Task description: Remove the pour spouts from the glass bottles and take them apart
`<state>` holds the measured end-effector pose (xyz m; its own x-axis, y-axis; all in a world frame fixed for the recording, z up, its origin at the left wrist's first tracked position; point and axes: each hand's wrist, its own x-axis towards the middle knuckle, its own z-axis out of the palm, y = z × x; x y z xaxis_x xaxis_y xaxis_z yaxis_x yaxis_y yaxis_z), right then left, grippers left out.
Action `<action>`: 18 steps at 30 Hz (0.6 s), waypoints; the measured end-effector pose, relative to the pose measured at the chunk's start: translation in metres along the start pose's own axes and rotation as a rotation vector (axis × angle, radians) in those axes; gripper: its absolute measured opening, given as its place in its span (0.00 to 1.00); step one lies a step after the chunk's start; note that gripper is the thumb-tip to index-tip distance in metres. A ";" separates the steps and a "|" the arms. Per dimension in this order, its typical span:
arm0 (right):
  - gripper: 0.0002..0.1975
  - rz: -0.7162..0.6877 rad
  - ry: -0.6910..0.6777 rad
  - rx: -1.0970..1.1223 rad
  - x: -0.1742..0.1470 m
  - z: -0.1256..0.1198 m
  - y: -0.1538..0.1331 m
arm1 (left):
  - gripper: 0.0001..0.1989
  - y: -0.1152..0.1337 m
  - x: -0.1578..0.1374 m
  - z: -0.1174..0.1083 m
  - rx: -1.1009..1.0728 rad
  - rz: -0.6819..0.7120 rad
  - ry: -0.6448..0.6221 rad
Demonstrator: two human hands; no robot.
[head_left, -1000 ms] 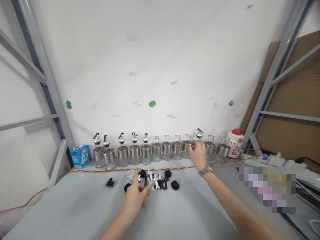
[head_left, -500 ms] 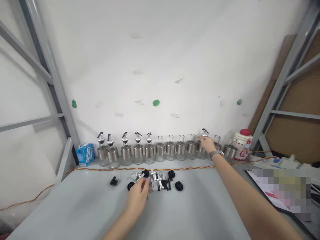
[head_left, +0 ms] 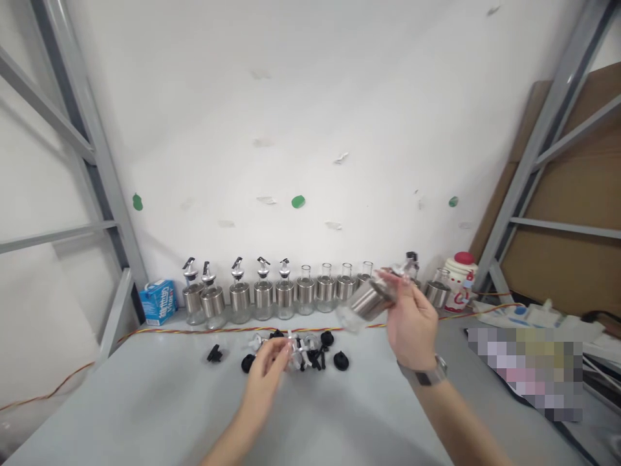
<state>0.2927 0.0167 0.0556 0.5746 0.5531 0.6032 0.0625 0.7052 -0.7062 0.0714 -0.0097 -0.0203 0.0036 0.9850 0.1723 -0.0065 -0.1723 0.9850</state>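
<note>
While the right hand point(head_left: 412, 327) grips a tilted bottle point(head_left: 367, 301), the left hand point(head_left: 266, 366) is curled, grip unclear.

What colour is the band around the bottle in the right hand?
The band is silver, seen best in the head view.

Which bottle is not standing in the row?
The bottle held in the right hand. It is tilted, its glass bottom pointing down and left, while the other bottles stand in a row along the wall.
</note>
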 end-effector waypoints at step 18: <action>0.15 0.353 -0.611 -0.154 -0.050 0.013 0.030 | 0.24 0.011 -0.018 -0.005 0.919 0.308 0.117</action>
<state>0.2557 0.0158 0.0091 0.0261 0.9174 0.3970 0.0975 0.3929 -0.9144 0.0659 -0.0297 -0.0127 0.0329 0.8822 0.4697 0.7918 -0.3097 0.5264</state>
